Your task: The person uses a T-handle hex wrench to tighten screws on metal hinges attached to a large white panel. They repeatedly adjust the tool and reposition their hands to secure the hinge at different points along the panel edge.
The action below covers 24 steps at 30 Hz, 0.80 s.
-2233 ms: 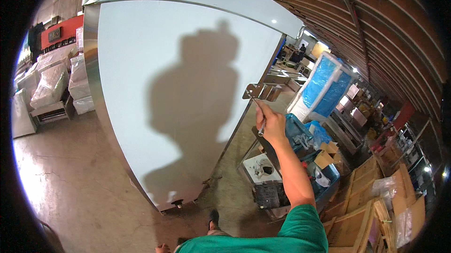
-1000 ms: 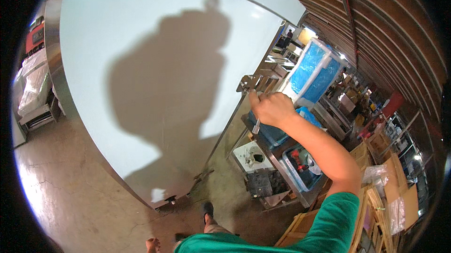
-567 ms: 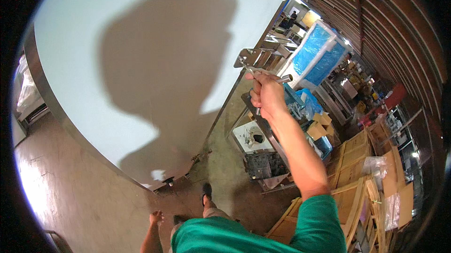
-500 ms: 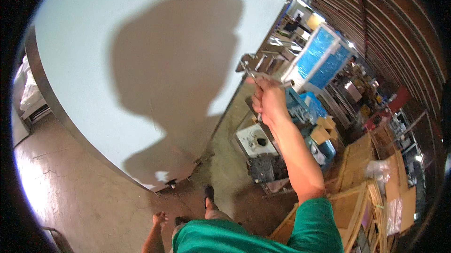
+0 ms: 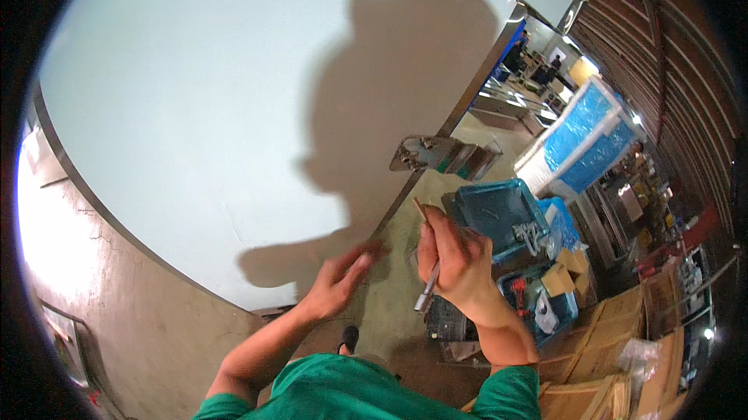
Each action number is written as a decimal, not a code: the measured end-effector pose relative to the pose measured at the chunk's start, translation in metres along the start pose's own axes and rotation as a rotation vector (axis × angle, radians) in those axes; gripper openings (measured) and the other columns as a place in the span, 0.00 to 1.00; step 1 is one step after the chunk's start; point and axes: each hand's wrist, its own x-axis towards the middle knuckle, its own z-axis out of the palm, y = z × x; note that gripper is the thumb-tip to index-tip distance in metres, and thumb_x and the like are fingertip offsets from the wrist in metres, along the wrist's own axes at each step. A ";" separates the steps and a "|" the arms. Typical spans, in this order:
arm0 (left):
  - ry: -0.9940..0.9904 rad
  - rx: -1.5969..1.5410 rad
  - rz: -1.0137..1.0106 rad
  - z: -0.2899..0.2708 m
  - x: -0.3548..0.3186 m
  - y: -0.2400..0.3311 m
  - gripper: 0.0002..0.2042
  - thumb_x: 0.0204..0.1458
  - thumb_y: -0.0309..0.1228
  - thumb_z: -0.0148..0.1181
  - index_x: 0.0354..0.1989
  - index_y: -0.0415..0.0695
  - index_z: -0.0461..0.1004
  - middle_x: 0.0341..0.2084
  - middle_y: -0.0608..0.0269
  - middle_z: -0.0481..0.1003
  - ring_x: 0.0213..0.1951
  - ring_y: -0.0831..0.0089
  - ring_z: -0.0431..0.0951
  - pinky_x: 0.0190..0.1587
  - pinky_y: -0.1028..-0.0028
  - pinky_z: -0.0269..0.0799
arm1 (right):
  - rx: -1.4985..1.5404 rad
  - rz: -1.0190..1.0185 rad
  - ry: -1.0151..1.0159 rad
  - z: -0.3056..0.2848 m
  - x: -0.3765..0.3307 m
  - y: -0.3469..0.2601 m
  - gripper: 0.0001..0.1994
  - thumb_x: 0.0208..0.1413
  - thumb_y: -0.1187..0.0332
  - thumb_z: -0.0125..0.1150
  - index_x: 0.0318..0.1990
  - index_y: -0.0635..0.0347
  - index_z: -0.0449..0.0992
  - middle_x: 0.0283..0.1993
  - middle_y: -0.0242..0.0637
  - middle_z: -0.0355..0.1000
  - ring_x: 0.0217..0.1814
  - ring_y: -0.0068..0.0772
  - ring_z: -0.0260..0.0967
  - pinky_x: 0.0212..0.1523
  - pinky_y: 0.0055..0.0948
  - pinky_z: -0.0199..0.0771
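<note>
Both hands have shifted: the left hand point(image 5: 343, 284), which hung low, has come up in front of the white panel point(image 5: 187, 124) near the bottom of its right edge, while the right hand point(image 5: 460, 256) has dropped back from the metal plate point(image 5: 413, 153) and stands apart from it. From where I'm standing, that plate sits higher up, across the same right edge, its holed face over the panel and its ridged part reaching beyond.

Right-hand fingers are curled round a metal rod point(image 5: 429, 287), pinching it against the thumb; its slim end pokes out above the grip and its thicker end slants out below. Left-hand fingers are nearly straight and close together, blurred, with nothing visible between them; I can't tell whether they touch the panel.

As I judge it, handling the rod well means keeping that pinch firm but loose enough to let it turn, and not letting the thick end's weight tip it. Any work at the plate would want the rod brought in square to the hole, not slanted as now, with the free palm steadying the panel's edge. I'd also mind the elbow: the blue tray point(image 5: 470, 217), with loose metal parts point(image 5: 530, 237) toward its near right corner, lies just beyond that fist.
</note>
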 end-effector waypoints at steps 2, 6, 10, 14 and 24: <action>-0.025 -0.055 0.181 0.027 0.044 0.058 0.22 0.69 0.41 0.46 0.58 0.34 0.70 0.51 0.57 0.75 0.55 0.72 0.71 0.59 0.69 0.65 | -0.129 -0.127 0.021 0.001 0.009 0.011 0.16 0.56 0.71 0.59 0.51 0.70 0.72 0.27 0.44 0.76 0.19 0.37 0.74 0.20 0.34 0.73; 0.000 -0.173 0.274 0.057 0.083 0.104 0.19 0.68 0.40 0.48 0.49 0.35 0.76 0.42 0.63 0.78 0.45 0.77 0.74 0.50 0.72 0.70 | -0.272 -0.212 -0.038 -0.003 0.019 0.024 0.22 0.56 0.67 0.58 0.55 0.74 0.70 0.28 0.42 0.76 0.20 0.34 0.74 0.21 0.31 0.73; 0.093 -0.293 0.185 0.065 0.093 0.094 0.16 0.67 0.38 0.51 0.40 0.36 0.78 0.32 0.70 0.77 0.36 0.82 0.72 0.43 0.76 0.70 | -0.345 -0.183 -0.085 -0.008 0.022 0.022 0.22 0.54 0.68 0.59 0.54 0.73 0.72 0.27 0.37 0.74 0.20 0.32 0.71 0.20 0.30 0.71; 0.084 -0.328 0.172 0.062 0.098 0.090 0.14 0.67 0.38 0.52 0.41 0.39 0.78 0.32 0.71 0.77 0.36 0.83 0.72 0.42 0.76 0.70 | -0.488 -0.130 -0.183 -0.012 0.026 0.010 0.21 0.53 0.68 0.59 0.54 0.70 0.74 0.26 0.33 0.73 0.21 0.30 0.71 0.21 0.29 0.70; -0.061 -0.568 -0.022 0.059 0.096 0.104 0.17 0.68 0.35 0.48 0.58 0.38 0.71 0.43 0.69 0.76 0.39 0.83 0.73 0.42 0.78 0.69 | -0.874 -0.357 -0.400 -0.034 0.053 -0.007 0.23 0.45 0.65 0.59 0.49 0.69 0.77 0.19 0.23 0.61 0.18 0.20 0.62 0.18 0.24 0.59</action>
